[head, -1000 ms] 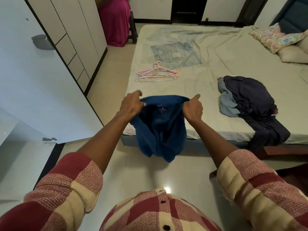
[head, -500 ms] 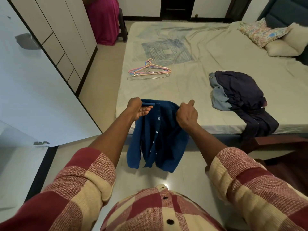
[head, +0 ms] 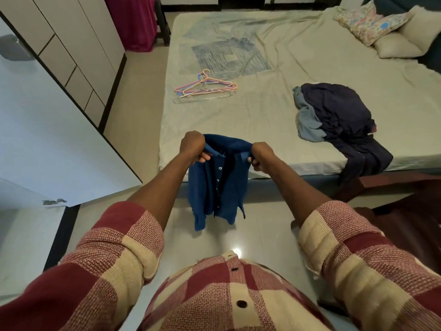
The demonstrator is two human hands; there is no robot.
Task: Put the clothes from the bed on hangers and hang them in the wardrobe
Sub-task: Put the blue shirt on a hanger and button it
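A small blue buttoned cardigan [head: 218, 182] hangs in the air in front of the bed's near edge, its button front toward me. My left hand [head: 193, 146] grips its left shoulder and my right hand [head: 261, 156] grips its right shoulder. Several hangers [head: 205, 88], pink, blue and clear, lie in a loose bunch on the bed [head: 262, 115] toward its left side. A heap of dark navy and grey-blue clothes [head: 334, 115] sits at the bed's right front, one piece drooping over the edge.
An open white wardrobe door [head: 55, 144] stands at my left, with cream wardrobe fronts [head: 71, 46] behind it. Pillows [head: 386, 32] lie at the bed's far right. Dark wooden furniture [head: 405, 206] is at the right by the bed corner. A magenta cloth [head: 133, 20] hangs at the far left.
The cardigan has been turned so its buttoned front faces me. My left hand, half open half a second ago, now grips the shoulder again. The camera has tilted down slightly.
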